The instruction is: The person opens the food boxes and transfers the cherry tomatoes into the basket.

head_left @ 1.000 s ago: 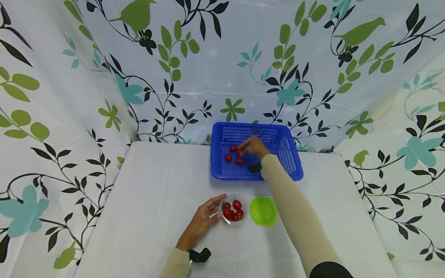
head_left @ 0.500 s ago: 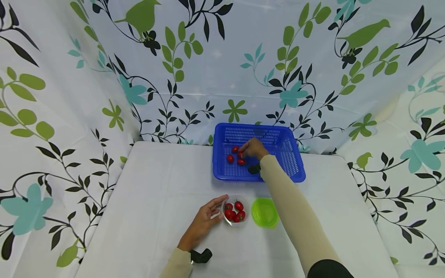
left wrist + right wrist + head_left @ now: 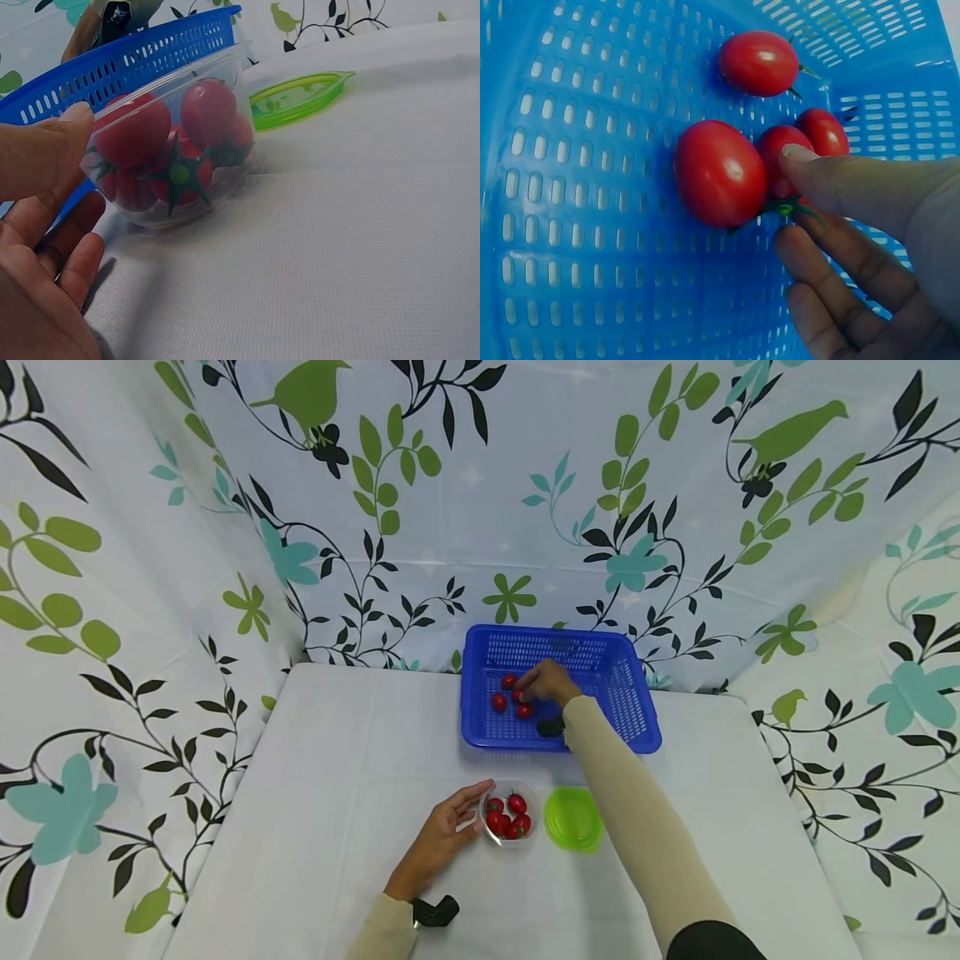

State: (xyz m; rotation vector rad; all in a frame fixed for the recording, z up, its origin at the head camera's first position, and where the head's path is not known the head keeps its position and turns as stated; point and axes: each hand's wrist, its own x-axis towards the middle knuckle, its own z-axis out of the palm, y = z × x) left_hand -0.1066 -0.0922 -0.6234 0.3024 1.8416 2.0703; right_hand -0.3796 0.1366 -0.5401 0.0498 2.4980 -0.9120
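My left hand [image 3: 442,835] holds the side of a clear plastic container [image 3: 231,181], its thumb near the rim. Several red tomatoes with green stems [image 3: 180,175] fill the container, which stands on the table. Behind and to the right is the blue perforated basket [image 3: 487,740]. Inside it, my right hand [image 3: 550,682] pinches a small tomato [image 3: 776,159], thumb on the near side and fingers around the far side. Three more tomatoes lie close by, one of them [image 3: 720,174] right beside the pinched one and another [image 3: 759,64] farther off.
A bright green lid [image 3: 573,820] lies right of the container, close to my right forearm. White cloth covers the table [image 3: 337,777]. A leaf-patterned curtain [image 3: 465,527] hangs behind the basket and along both sides.
My right hand's thumb and fingers have drawn together around a tomato in the basket, and a neighbouring tomato has shifted slightly. My left hand stays at the container. The head view has moved a little.
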